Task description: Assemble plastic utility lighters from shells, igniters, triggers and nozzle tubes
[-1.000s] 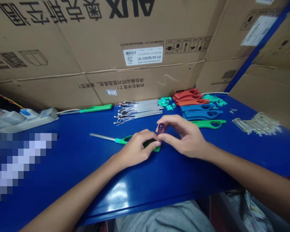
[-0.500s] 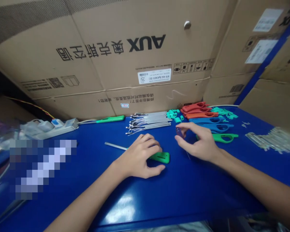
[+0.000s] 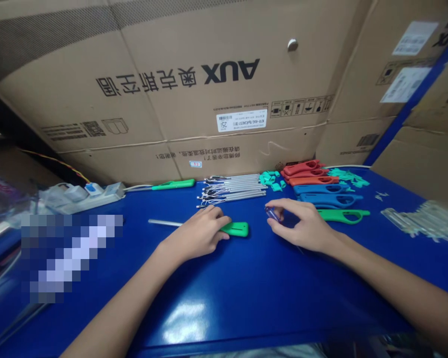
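Observation:
My left hand [image 3: 205,232] is closed round a green stick lighter [image 3: 237,229] lying low over the blue table. Its green handle end sticks out to the right of my fingers, and its thin metal tube [image 3: 165,223] points left. My fingers cover the middle. To the right, my right hand [image 3: 302,224] pinches a small see-through purple piece [image 3: 273,214] between thumb and fingers. A thin line shows just below this hand, perhaps part of that piece; the palm hides the rest. A green handle shell with a loop [image 3: 345,216] lies just behind my right hand.
Metal tubes with wires [image 3: 235,188] lie in a row at the back, beside turquoise clips [image 3: 272,180]. Red handles [image 3: 301,168], blue handles [image 3: 323,195] and clear plastic parts [image 3: 421,219] lie rightward. Another green lighter [image 3: 175,184] and a power strip [image 3: 93,198] are left. Cardboard [image 3: 194,114] stands behind.
My left hand has moved left and slightly back with the green lighter, its thumb now drawn in against it. My right hand has shifted slightly, still pinching the purple piece. The view has tilted a little.

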The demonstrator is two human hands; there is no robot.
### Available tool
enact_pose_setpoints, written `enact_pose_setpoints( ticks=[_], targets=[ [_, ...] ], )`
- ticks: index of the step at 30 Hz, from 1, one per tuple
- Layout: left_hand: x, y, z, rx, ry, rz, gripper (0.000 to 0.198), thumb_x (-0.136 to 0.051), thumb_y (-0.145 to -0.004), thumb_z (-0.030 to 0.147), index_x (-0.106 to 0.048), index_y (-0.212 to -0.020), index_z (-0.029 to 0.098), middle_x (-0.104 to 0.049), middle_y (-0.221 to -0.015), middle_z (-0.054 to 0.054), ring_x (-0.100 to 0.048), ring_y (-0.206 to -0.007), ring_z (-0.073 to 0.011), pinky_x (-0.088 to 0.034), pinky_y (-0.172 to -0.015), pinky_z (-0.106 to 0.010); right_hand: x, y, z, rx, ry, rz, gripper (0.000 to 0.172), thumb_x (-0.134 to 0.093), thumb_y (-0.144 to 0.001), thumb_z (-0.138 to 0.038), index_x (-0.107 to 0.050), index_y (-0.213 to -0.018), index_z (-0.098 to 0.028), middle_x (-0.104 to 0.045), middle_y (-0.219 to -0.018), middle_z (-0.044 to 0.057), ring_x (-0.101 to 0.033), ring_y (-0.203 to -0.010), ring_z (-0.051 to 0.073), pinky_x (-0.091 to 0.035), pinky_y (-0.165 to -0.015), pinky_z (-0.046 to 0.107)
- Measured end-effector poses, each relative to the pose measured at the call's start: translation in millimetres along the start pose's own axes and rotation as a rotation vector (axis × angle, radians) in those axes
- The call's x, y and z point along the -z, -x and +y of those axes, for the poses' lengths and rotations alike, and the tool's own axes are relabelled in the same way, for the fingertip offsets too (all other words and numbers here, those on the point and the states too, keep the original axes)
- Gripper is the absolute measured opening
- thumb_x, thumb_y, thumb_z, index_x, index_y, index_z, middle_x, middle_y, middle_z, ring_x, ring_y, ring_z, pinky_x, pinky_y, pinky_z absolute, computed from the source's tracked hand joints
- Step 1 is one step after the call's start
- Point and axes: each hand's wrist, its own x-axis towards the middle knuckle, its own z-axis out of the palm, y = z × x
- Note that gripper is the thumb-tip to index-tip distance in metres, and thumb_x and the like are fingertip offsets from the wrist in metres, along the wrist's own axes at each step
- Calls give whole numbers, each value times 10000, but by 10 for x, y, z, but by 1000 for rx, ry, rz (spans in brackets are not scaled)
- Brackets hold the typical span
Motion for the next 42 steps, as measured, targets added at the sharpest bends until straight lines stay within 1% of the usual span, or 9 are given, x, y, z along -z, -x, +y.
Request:
enact_pose_setpoints(
  ticks=[4, 9, 11, 16, 20, 24, 29, 34, 42],
  targets=[
    [117, -7, -279, 44, -32, 88, 253, -506, -940, 225, -633, -1152, 174, -598, -1060, -124, -560, -1014, -279, -478, -865, -406, 0, 4, -11, 2, -6, -22, 186, -620, -815, -203, -645, -998, -182, -659, -718, 7, -633, -624, 150, -542, -621, 291],
    [252, -80, -919, 138, -79, 173, 322, -502, -919, 269, -637, -1198, 181, -606, -1095, -139, -565, -1050, -292, -467, -933, -423, 4, 5, -46, 40, -18, -42, 189, -607, -826, -193, -647, -1010, -196, -673, -746, 13, -629, -631, 156, -539, -621, 300],
    [285, -95, -1186, 198, -102, 183, 344, -486, -914, 288, -646, -1193, 166, -614, -1042, -142, -583, -1008, -297, -481, -900, -413, 4, 4, -57, 57, -15, -47, 188, -605, -833, -187, -645, -1017, -197, -671, -747, 14, -625, -631, 154, -535, -621, 300],
    [315, -88, -1734, 334, -147, 209, 389, -482, -878, 317, -673, -1159, 127, -648, -1000, -157, -617, -954, -304, -488, -885, -402, -5, 13, -54, 80, 8, -62, 201, -613, -834, -165, -642, -1032, -178, -667, -753, 16, -620, -633, 144, -523, -630, 293],
    [251, -97, -2005, 384, -157, 230, 369, -520, -847, 387, -701, -1100, 189, -689, -975, -113, -637, -962, -290, -493, -892, -367, -5, 31, -56, 56, 14, -104, 207, -602, -849, -149, -644, -1050, -167, -653, -752, 8, -615, -655, 132, -509, -664, 286],
    [122, -100, -2112, 389, -153, 237, 376, -539, -835, 442, -704, -1083, 212, -713, -1009, -98, -654, -978, -288, -498, -887, -359, 1, 42, -66, 43, -2, -124, 217, -603, -852, -137, -649, -1063, -154, -638, -744, 3, -602, -661, 122, -494, -664, 268],
    [1, -77, -2123, 390, -168, 263, 369, -523, -860, 424, -677, -1110, 200, -716, -1024, -106, -647, -989, -292, -490, -901, -384, -9, 53, -49, 25, -7, -129, 225, -616, -845, -140, -659, -1066, -152, -632, -747, 10, -588, -675, 126, -489, -655, 256],
    [-39, -98, -2093, 349, -189, 295, 386, -487, -883, 412, -684, -1089, 152, -692, -1098, -145, -594, -1072, -310, -441, -992, -431, -13, 56, -29, 26, -15, -141, 227, -615, -846, -140, -663, -1067, -149, -627, -735, 9, -591, -672, 128, -495, -652, 250],
    [-38, -84, -2087, 344, -178, 305, 385, -471, -875, 360, -683, -1134, 170, -698, -1104, -123, -610, -1042, -302, -480, -952, -419, -22, 57, -20, 23, -13, -153, 227, -612, -850, -148, -669, -1069, -137, -634, -746, 20, -592, -675, 133, -499, -649, 259]
  ],
)
